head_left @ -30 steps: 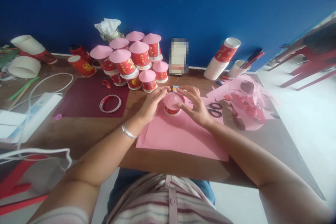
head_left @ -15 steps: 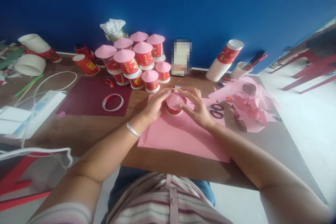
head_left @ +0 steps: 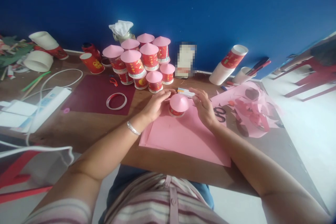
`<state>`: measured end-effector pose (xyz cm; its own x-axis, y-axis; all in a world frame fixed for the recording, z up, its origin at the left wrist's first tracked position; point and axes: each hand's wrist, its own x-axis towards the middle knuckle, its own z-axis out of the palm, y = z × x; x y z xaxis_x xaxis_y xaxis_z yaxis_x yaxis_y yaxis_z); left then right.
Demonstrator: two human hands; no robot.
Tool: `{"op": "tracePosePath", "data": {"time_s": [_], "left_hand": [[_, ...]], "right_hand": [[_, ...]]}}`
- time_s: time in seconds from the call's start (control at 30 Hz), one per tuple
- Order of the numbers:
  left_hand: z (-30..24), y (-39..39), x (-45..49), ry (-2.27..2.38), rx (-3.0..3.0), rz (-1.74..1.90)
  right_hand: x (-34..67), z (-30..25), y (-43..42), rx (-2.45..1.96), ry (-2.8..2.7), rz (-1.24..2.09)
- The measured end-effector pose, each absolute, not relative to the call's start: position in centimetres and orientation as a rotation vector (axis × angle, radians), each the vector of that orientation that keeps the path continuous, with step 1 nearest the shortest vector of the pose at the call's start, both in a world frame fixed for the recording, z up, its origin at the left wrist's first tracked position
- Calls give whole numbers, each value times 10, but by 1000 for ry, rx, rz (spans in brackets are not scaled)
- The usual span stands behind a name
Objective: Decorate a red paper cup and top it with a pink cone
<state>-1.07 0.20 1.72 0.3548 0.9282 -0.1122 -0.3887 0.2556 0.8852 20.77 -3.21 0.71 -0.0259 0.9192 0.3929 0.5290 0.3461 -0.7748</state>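
- The small red cup (head_left: 176,113) with its pink paper cone (head_left: 179,101) stands upright on my stack of pink paper (head_left: 183,143), in the gap between my two hands.
- Its long axis runs straight up, the cone's point on top.
- My left hand (head_left: 155,106) is open, fingers stretched forward and a little curved along the cup's left side; I can't tell whether they touch it.
- My right hand (head_left: 205,107) is open too, thumb and fingers loosely bent, apart from the cone on its right. So my left is the nearer hand.
- Just beyond the cone lies a small white packet (head_left: 186,92), close to my right fingertips.
- Scissors (head_left: 220,115) lie just past my right hand, with pink scraps (head_left: 258,131) further right.
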Motion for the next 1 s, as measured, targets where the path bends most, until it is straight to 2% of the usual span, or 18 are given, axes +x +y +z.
{"op": "tracePosePath", "data": {"time_s": [0.13, 0.43, 0.67, 0.8, 1.0], "left_hand": [[14, 7, -24, 759, 1033, 971], [35, -3, -24, 660, 1895, 667], [28, -10, -12, 823, 1815, 845], [29, -13, -14, 835, 1680, 1044], [26, -15, -14, 891, 1721, 1161]], "right_hand": [[213, 1, -29, -1305, -1703, 468], [208, -9, -29, -1163, -1842, 354], [206, -11, -30, -1176, -1859, 340], [203, -9, -33, -1195, -1862, 381], [197, -4, -38, -1110, -1931, 518]]}}
